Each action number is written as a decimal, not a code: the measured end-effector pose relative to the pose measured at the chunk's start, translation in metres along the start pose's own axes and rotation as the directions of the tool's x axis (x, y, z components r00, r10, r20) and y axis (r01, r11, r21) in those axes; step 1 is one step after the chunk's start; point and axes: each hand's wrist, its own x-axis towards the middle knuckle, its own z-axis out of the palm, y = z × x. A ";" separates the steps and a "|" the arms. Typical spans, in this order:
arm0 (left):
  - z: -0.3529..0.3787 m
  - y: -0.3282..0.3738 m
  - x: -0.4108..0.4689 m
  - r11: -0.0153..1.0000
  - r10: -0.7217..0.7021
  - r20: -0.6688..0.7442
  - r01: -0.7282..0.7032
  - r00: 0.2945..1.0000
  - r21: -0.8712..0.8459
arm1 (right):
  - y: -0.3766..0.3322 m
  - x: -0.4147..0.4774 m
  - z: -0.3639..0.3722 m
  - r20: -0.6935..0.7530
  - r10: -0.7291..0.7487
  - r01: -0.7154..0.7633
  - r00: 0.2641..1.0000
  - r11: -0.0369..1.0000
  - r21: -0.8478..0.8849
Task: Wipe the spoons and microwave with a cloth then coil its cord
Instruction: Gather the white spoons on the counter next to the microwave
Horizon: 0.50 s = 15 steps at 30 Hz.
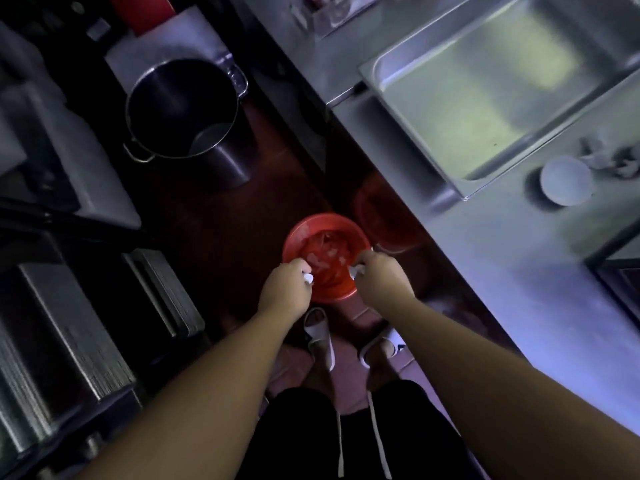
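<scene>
White cloth (308, 278) gripped by left hand (285, 289) and right hand (379, 278), above red basin (304, 226).

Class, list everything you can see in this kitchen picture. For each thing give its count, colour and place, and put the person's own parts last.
red basin: one, red, on the floor in front of the feet, with water in it
white cloth: count unclear, white, bits showing from both hands over the basin
steel stockpot: one, silver, upper left
steel tray: one, silver, on the counter, upper right
white bowl: one, white, on the counter near the tray
steel counter: one, grey, right side
metal trays: stacked, count unclear, grey, lower left
sandals: two, pale, on the feet
black shorts: one, black with white drawstrings, bottom centre
left hand: grips cloth
right hand: grips cloth
</scene>
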 end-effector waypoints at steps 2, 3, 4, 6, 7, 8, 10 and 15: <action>0.001 -0.009 0.007 1.000 0.013 -0.002 -0.013 1.000 0.000 | -0.006 0.008 0.008 0.005 0.006 -0.006 1.000 1.000 -0.005; 0.001 -0.011 0.011 1.000 0.014 -0.005 -0.014 1.000 -0.003 | -0.008 0.013 0.011 0.004 0.013 -0.013 1.000 1.000 -0.004; 0.001 -0.014 0.014 1.000 0.013 -0.007 -0.013 1.000 -0.001 | -0.010 0.017 0.012 -0.002 0.020 -0.020 1.000 1.000 -0.005; 0.000 -0.015 0.021 1.000 0.021 -0.011 -0.021 1.000 0.000 | -0.013 0.027 0.015 -0.011 0.035 -0.035 0.999 0.999 -0.018; 0.000 -0.015 0.024 1.000 0.028 -0.011 -0.028 1.000 -0.005 | -0.014 0.031 0.016 -0.013 0.046 -0.046 0.999 0.999 -0.021; -0.001 -0.014 0.026 0.999 0.036 -0.009 -0.036 0.999 -0.017 | -0.014 0.035 0.016 -0.011 0.052 -0.052 0.999 0.998 -0.021; 0.001 -0.013 0.030 0.998 0.049 -0.001 -0.049 0.999 -0.042 | -0.015 0.040 0.017 -0.002 0.060 -0.060 0.998 0.998 -0.021; 0.002 -0.010 0.034 0.998 0.048 0.023 -0.047 0.999 -0.037 | -0.010 0.038 0.020 0.001 0.073 -0.073 0.997 0.995 -0.062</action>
